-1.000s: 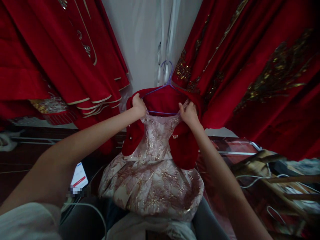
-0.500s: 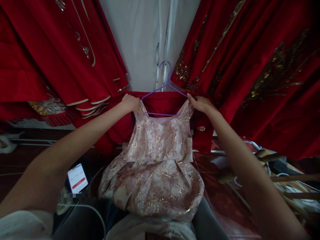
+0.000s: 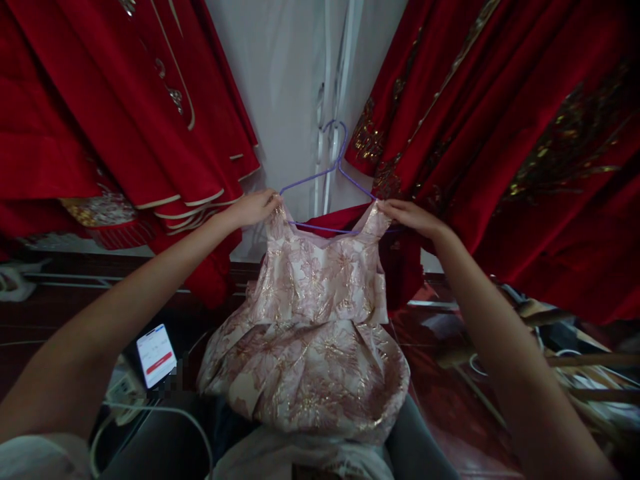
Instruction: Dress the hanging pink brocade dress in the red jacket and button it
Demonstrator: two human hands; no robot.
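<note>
Evenly, left hand (image 3: 253, 208) and right hand (image 3: 413, 217) close fingers on shoulders of the pink dress (image 3: 315, 320) on its purple hanger (image 3: 327, 175).

The dress (image 3: 315, 320) was shimmery pink brocade cloth; its hanger (image 3: 327, 175) looked like thin purple-coated wire; the robes (image 3: 500, 133) at upper right were matt red velvet.

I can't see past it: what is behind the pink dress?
Red fabric shows behind the pink dress, above its neckline and under the right hand; the rest is hidden by the dress.
</note>
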